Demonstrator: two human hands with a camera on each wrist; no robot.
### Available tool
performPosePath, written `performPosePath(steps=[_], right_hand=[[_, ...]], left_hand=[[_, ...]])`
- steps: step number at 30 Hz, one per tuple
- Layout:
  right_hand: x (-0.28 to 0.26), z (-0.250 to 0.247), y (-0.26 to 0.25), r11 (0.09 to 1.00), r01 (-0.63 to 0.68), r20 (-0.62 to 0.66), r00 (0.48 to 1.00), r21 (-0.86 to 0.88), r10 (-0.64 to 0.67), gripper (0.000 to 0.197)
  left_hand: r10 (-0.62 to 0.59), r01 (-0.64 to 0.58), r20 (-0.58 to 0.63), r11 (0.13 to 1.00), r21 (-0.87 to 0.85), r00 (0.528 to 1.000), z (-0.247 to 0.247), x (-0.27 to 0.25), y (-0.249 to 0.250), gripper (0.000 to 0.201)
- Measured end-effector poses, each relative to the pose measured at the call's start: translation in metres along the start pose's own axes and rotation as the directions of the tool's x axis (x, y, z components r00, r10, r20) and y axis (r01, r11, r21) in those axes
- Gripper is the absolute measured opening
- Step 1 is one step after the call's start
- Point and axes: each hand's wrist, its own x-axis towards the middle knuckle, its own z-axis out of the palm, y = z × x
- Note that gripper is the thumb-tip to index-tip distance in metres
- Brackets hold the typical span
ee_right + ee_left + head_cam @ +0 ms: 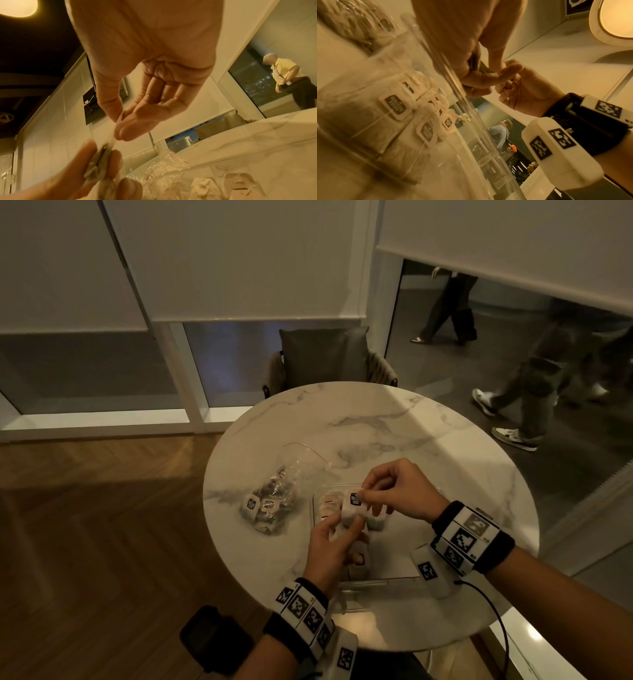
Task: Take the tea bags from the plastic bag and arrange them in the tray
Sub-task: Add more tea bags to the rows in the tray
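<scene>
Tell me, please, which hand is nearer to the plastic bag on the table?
Left. The left hand sits just right of the plastic bag; the right hand is farther right, over the tray.

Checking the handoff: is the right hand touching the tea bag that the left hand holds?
Touching. In the right wrist view, the right hand pinches the top of the tea bag held by the left hand; no gap shows.

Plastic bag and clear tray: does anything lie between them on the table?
No. In the head view, only bare marble table separates the plastic bag from the clear tray.
</scene>
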Motion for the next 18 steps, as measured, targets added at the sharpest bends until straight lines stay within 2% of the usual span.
performPosePath(steps=[3, 6, 10, 13, 15, 18], right_hand=[[0.0, -0.001, 0.002, 0.999, 0.016, 0.014, 1.0, -0.046, -0.015, 0.014], [0.0, 0.001, 0.005, 0.982, 0.059, 0.049, 0.998, -0.182, -0.051, 0.015], [0.003, -0.005, 0.006, 0.924, 0.099, 0.0, 0.994, -0.369, -0.107, 0.018], [0.003, -0.01, 0.004, 0.928, 0.124, 0.047, 0.992, -0.352, -0.115, 0.018], [0.003, -0.012, 0.003, 0.907, 0.123, 0.037, 0.992, -0.404, -0.118, 0.017], [0.003, -0.013, 0.005, 0.925, 0.132, 0.057, 0.991, -0.356, -0.119, 0.017]], left_hand=[[-0.002, 0.002, -0.009, 1.0, 0.016, 1.0, -0.001, 0.0, -0.003, 0.02], [0.002, -0.002, -0.012, 1.0, 0.027, 1.0, -0.001, 0.001, -0.004, 0.021], [-0.02, 0.021, -0.047, 1.0, 0.016, 0.999, 0.0, 0.003, -0.005, 0.024], [-0.029, 0.03, -0.069, 0.999, 0.017, 0.997, 0.0, 0.005, -0.007, 0.029], [-0.029, 0.029, -0.09, 1.0, 0.0, 0.996, 0.0, 0.005, -0.007, 0.031], [-0.011, 0.011, -0.082, 1.0, 0.003, 0.997, 0.0, 0.004, -0.007, 0.022]])
